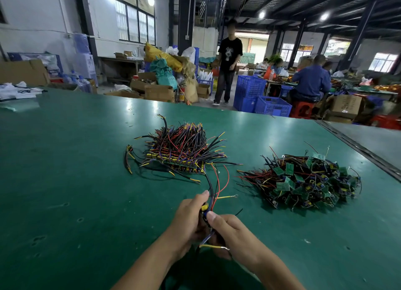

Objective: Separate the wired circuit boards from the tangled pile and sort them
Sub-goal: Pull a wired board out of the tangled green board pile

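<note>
- the left hand (187,221) and the right hand (233,232) meet near the middle of the near edge, above the table, and share one wired board (204,210).
- left hand: the thumb presses the wire bundle against curled fingers, pinching it just above a small yellow block-shaped component.
- right hand: the thumb tip sits on the board's lower end with the fingers curled beneath, gripping it. the board itself is mostly hidden between the two hands (only yellow and blue parts peek out).
- thin insulated wires in red, black and yellow fan up from the held board. one yellow wire (225,196) ends in a small metal ring lug, and another curls out below the hands with a bare silvery tip.
- far and left of the hands lies a neat stack (180,157): boards laid in flat rows, their wires bristling up and sideways like a brush.
- to the right, well apart from the stack, sits the tangled pile (303,181): small green rectangular boards tipped at all angles and knotted in wires.
- both lie on the table (76,170), a smooth, slightly glossy green mat with small dents.
- beyond the far edge stand blue lattice-walled plastic crates (262,100).
</note>
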`<state>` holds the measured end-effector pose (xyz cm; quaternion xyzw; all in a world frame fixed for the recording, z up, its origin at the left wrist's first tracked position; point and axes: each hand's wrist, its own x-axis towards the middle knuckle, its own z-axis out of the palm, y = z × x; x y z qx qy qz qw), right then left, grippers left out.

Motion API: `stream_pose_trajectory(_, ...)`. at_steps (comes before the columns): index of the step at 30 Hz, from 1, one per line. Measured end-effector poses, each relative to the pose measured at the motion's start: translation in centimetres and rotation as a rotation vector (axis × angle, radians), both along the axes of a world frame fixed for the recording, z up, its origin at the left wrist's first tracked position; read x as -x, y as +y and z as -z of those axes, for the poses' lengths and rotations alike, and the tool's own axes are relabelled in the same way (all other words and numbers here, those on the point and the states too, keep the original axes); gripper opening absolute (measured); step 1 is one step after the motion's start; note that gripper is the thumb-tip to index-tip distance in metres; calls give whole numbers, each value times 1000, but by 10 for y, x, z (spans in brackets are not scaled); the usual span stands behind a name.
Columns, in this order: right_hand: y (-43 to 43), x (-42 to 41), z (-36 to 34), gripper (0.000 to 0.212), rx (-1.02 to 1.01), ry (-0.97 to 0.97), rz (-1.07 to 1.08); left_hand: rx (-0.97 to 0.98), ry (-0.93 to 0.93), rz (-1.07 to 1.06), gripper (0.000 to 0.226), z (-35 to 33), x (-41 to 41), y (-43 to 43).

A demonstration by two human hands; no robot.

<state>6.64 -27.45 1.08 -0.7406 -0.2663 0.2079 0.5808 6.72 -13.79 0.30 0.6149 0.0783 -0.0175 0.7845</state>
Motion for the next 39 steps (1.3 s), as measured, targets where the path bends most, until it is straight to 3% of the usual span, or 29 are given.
stream_pose_trajectory(7,3,2,-2,45,-75,55,-5,94,93,14,46,-5,4,-2)
stream_pose_trajectory(17,2,-1,5,42,-34,-3,-1,159,216,-23,38,-10,6,-4)
stream_pose_trajectory(25,3,-3,5,43,-42,-68,-2,209,233,-20,44,-13,7,-5)
stream_pose_trajectory(27,3,-4,7,51,-79,-72,3,192,231,-32,44,-15,6,-5)
stream_pose_trajectory(32,7,-7,20,68,-107,-176,90,203,160,-72,49,-12,1,-2)
stream_pose_trajectory(34,7,-9,21,62,-155,-194,181,145,88,-129,54,-12,-2,1)
stream_pose_trajectory(39,-4,-23,18,39,-370,-22,385,136,72,-215,51,-9,-8,8)
